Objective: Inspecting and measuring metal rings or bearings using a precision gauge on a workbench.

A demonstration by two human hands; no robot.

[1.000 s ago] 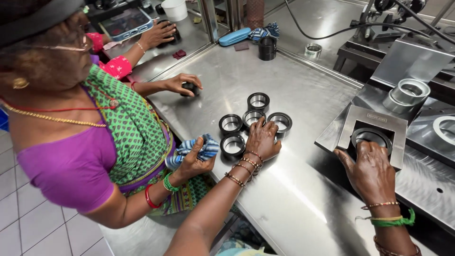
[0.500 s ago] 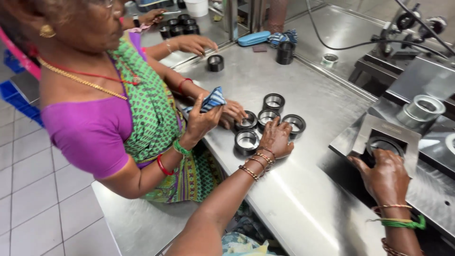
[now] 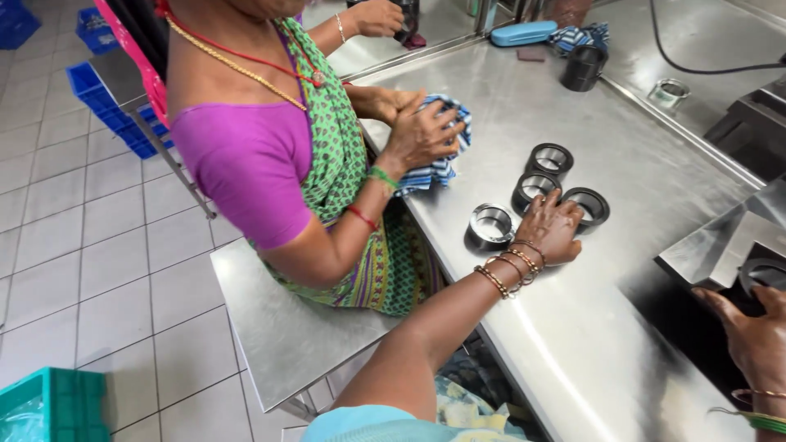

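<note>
The left hand (image 3: 553, 229) lies palm down on the steel tabletop (image 3: 573, 344), not far from its near edge, with gold bangles (image 3: 508, 268) at the wrist. Its fingers are spread flat and loosely apart; they grip nothing, and the fingertips rest against a cluster of black metal rings. One ring (image 3: 535, 187) sits just beyond the fingertips, another (image 3: 588, 204) touches the hand on its far right side, and a third (image 3: 549, 159) lies a little farther across the tabletop, touching the first. A fourth ring (image 3: 490, 224), shinier inside, stands just beside the thumb, nearest the tabletop's near edge.

The right hand (image 3: 757, 336) shows at the right border of the view, partly cut off, with green bangles (image 3: 757, 419) at the wrist. Its fingers are curled onto a dark ring (image 3: 765, 274) set in a grey metal fixture (image 3: 720, 245) on the right side of the tabletop; whether they actually grip it cannot be told.

A co-worker in a purple blouse and green sari sits on a steel bench (image 3: 278, 327) along the tabletop's near edge, both hands closed round a blue striped cloth (image 3: 438, 168). Towards the far edge stand a black cup (image 3: 583, 67), a blue case (image 3: 524, 33) and a small steel ring (image 3: 669, 92).
</note>
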